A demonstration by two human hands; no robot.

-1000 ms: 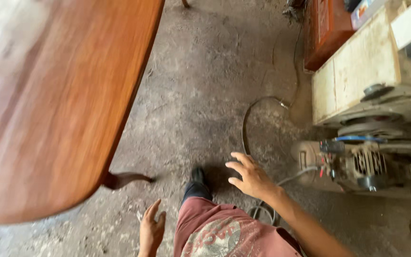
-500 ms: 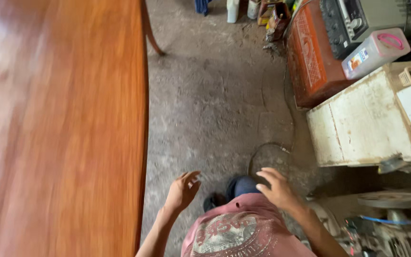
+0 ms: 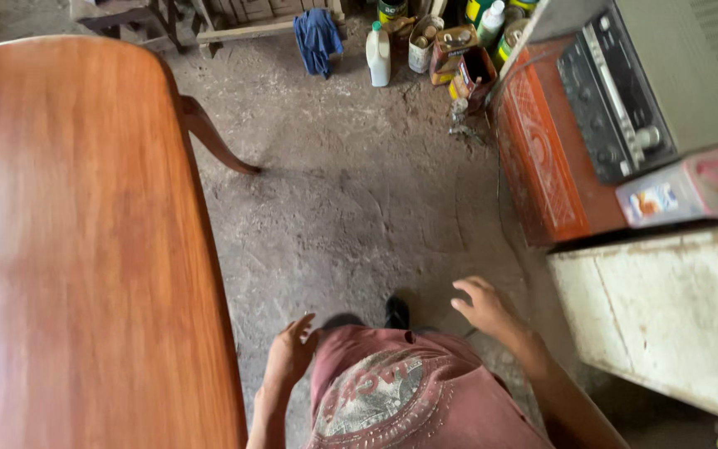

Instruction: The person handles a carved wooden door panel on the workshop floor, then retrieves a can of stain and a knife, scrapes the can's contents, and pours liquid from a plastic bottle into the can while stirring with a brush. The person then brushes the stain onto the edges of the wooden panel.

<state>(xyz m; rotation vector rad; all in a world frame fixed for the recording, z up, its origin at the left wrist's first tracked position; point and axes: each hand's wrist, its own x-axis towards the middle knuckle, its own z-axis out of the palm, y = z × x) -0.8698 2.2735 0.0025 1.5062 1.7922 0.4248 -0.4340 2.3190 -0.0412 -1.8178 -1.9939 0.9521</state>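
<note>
Polished reddish-brown wooden tabletop [image 3: 76, 249] filling the left of the view, long edge running down just beside the left hand [image 3: 291, 353], not touched by it. Left hand held low at the hip, fingers loosely spread, gripping nothing. Right hand [image 3: 485, 306] out in front of the body over the grey concrete floor [image 3: 351, 191], fingers parted and slightly curled, likewise holding nothing.

Compared with half a second back: more of the far end of the tabletop and its curved wooden leg [image 3: 213, 141] now in sight, both hands further apart from each other, left hand nearer the table edge, clutter at the far wall now fully shown.

Near end of the tabletop cut off by the lower and left borders; sheen blurs the grain. Feet mostly hidden under the faded red printed shirt [image 3: 400, 399], only a dark shoe tip [image 3: 396, 312] showing. Right forearm cut off at the bottom.

Further out: orange-red metal cabinet [image 3: 542, 158] on the right, a grey box-shaped device with knobs [image 3: 625, 91] lying on it, a pale plastic container with pink lid [image 3: 691, 191] beside that, and a worn white-painted wooden box [image 3: 666, 308] below, close to the right hand. At the far wall, a white plastic bottle [image 3: 378, 54], several tins and jars [image 3: 450, 50], a blue cloth [image 3: 317, 33].
</note>
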